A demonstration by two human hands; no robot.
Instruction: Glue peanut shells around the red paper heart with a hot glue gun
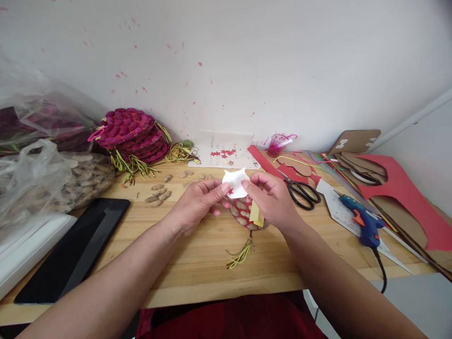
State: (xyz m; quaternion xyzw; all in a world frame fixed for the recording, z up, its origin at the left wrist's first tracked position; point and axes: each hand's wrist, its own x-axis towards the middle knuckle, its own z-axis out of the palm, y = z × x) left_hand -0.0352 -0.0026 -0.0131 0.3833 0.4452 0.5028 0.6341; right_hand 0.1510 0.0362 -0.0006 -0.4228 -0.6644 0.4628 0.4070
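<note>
A small white cut-out (236, 181) with two pointed corners is held up over the middle of the table, a red star near its lower left. My left hand (199, 202) pinches its left side, and my right hand (271, 197) grips its right side with thumb and fingers. Just below the hands lies a red piece covered with peanut shells (243, 221), partly hidden, with a green string tassel (240, 254) at its bottom. A yellow folded strip (255, 214) stands on or against that piece, beside my right hand.
Black scissors (304, 194) and a blue glue gun (365, 221) lie right. Loose peanuts (158, 194), a dark tablet (76, 249) and a bag of peanuts (84, 176) are left. Behind are purple stacked pieces (132, 134), a paper with red stars (208, 157) and a cup (277, 145).
</note>
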